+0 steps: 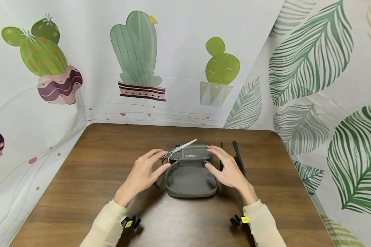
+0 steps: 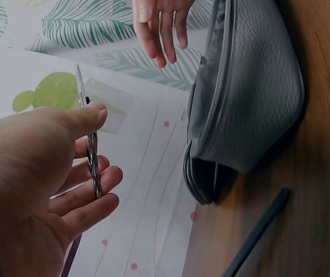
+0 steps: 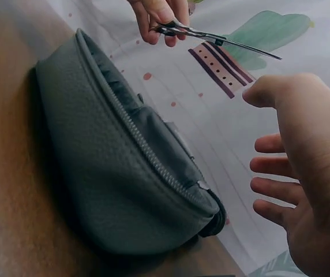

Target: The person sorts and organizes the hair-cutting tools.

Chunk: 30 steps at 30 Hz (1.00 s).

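A pair of silver scissors (image 1: 183,146) is pinched between the thumb and fingers of my left hand (image 1: 142,173), above the far left part of a grey zippered case (image 1: 191,194). Its blades point up and to the right in the head view. The case lies unzipped, its lid folded back away from me, and the bottom half shows a bare grey lining. My right hand (image 1: 230,170) hovers by the right side of the case with nothing in it. In the right wrist view its fingers (image 3: 274,166) are spread and relaxed, apart from the textured case wall (image 3: 119,184).
A black long-handled tool (image 1: 238,157) and a thin black strip (image 1: 221,156) lie right of the case. Part of a slim dark object (image 2: 260,231) shows on the table left of it. Printed cloth (image 1: 185,68) hangs behind the wooden table (image 1: 111,147).
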Tool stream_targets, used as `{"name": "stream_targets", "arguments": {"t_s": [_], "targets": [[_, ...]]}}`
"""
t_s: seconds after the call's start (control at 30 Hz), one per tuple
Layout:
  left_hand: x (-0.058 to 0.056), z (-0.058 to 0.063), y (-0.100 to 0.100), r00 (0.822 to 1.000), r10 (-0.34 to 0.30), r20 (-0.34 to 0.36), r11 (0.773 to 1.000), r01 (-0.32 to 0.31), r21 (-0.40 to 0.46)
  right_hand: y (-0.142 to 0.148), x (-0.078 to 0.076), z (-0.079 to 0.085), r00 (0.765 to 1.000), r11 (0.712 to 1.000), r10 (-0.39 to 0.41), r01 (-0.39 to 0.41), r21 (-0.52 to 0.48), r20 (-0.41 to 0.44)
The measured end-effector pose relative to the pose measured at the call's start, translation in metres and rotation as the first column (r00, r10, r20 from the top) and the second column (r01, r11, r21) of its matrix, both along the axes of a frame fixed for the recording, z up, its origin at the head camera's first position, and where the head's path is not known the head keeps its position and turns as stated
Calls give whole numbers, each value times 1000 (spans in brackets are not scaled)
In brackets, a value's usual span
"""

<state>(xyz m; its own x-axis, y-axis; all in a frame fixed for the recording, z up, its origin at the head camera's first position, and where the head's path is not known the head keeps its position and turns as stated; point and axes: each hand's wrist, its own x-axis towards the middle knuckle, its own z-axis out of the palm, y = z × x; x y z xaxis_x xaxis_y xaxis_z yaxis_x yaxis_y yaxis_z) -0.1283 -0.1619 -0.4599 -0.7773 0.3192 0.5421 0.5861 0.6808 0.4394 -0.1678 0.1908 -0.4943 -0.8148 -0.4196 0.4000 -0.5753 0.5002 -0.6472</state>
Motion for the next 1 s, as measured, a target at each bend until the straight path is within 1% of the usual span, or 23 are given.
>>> {"name": "stream_targets", "arguments": {"t_s": [0.17,0.3,0.5,0.73,0.87,1.0], "targets": [[-1,-1,-8,1000,12,20,1000,-11,-29,6,4,-7,1000,999,1,-2,42,20],[-3,-2,-15,999,18,30,999,-17,-40,12,8,-13,999,997,-13,10,76,42],[-7,-5,-23,998,34,47,998,-31,-56,14,9,-18,997,992,-19,10,125,71],[-9,-9,-28,997,24,68,994,-17,-105,11,10,-20,995,986,-4,-12,168,95],[-12,-10,-31,996,15,85,992,-4,-125,12,11,-22,995,982,4,-23,187,99],[-16,-11,-34,993,19,114,989,-2,-150,12,11,-24,995,979,12,-32,201,96]]}}
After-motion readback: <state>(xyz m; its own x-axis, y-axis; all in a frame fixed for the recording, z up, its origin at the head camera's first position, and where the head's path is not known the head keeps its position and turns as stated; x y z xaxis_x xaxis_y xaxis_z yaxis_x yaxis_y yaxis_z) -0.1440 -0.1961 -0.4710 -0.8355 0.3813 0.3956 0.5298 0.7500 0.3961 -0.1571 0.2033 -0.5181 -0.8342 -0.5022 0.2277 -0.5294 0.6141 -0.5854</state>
